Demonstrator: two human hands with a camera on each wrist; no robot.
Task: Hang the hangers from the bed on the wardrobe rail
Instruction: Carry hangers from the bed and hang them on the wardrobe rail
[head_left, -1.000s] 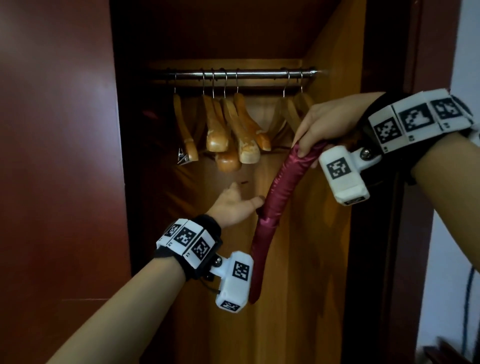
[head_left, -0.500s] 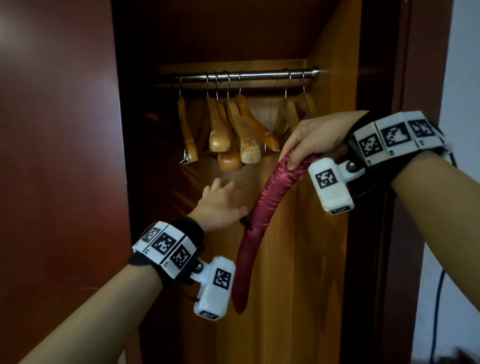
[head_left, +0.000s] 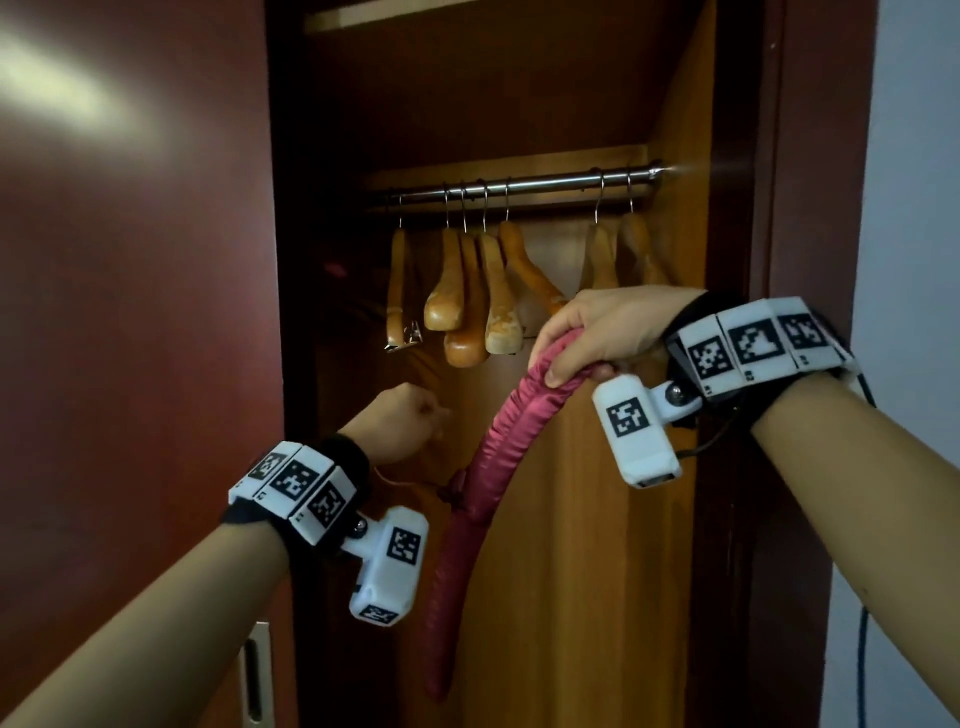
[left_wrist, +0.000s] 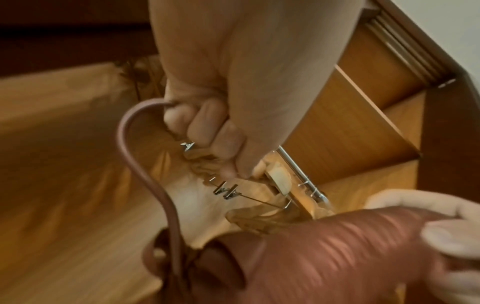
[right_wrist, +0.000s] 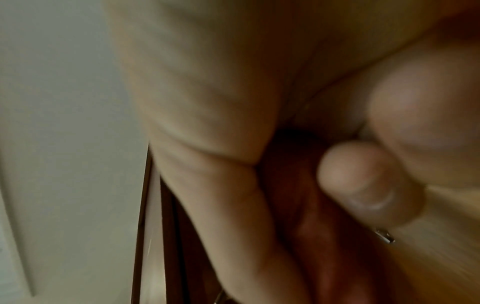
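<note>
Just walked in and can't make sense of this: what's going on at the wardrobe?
A person is hanging a padded red hanger in the open wardrobe. The right hand grips its upper arm, while the left hand is closed around the hanger's hook. The hanger is below the rail, not yet on it. Several wooden hangers already hang from the rail.
</note>
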